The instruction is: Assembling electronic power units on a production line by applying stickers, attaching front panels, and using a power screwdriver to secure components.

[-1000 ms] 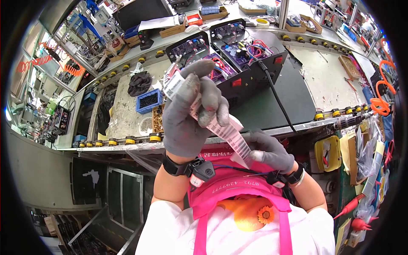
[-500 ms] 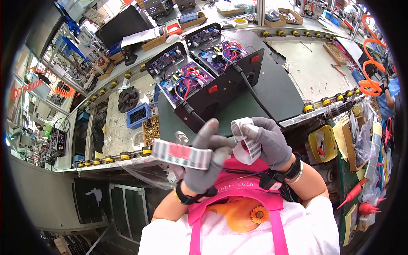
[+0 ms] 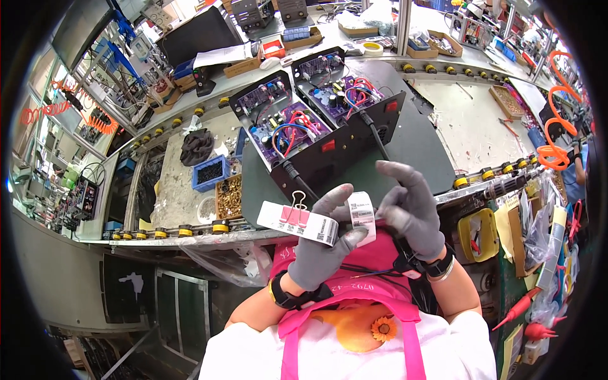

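We held the label strip (image 3: 322,229) between the thumb and fingers of our left hand (image 3: 323,250), its pink clip (image 3: 295,216) left of that grip. Our right hand (image 3: 410,215), partly spread, was just right; we could not tell whether it touched. A light, steady pinch seemed best against creasing.

Smooth paper label strip (image 3: 320,227), matt metal-looking casing (image 3: 307,158), plastic parts tray (image 3: 209,185)
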{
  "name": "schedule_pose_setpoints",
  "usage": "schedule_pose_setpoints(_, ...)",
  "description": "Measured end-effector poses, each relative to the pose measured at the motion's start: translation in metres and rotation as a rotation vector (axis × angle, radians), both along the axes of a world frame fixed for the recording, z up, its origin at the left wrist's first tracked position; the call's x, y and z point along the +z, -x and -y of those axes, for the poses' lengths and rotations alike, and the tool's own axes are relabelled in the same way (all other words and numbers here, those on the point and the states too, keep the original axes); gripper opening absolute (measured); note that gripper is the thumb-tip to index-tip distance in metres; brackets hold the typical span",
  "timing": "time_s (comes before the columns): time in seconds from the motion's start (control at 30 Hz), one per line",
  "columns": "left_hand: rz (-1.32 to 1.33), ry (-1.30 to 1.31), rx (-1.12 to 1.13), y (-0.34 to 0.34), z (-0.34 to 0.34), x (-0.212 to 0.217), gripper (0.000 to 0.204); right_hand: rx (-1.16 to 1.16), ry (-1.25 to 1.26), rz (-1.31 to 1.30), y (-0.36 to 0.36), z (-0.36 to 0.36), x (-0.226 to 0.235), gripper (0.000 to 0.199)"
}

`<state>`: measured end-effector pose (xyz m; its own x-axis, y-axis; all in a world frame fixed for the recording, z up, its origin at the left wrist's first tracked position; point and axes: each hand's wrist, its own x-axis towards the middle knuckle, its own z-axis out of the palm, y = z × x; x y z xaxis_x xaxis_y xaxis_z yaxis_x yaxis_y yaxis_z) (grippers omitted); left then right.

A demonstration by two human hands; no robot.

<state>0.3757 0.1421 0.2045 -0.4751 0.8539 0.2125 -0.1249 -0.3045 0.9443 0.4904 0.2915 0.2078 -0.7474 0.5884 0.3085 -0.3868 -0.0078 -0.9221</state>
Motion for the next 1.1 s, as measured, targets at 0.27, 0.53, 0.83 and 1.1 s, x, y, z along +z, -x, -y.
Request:
schedule_pose_setpoints(0.27, -0.102, -0.047, 0.057, 0.008, -0.008, 0.0, 0.061, 0.237, -0.241, 0.054, 0.018, -0.006, -0.004, 0.04)
schedule_pose_setpoints(0.53, -0.36, 0.022, 0.342, 0.009, -0.023, -0.019, 0.054, 0.106, -0.162, 0.059, 0.03, 0.004, -0.004, 0.023)
schedule_pose_setpoints(0.83, -0.052, 0.007, 0.215, 0.018, -0.02, -0.025, 0.052, 0.049, 0.025, 0.131, 0.046, -0.004, -0.009, 0.015)
schedule_pose_setpoints(1.1, -0.231, 0.047, 0.35, 0.022, -0.026, -0.036, 0.056, -0.007, 0.058, 0.08, 0.063, -0.001, -0.024, 0.015)
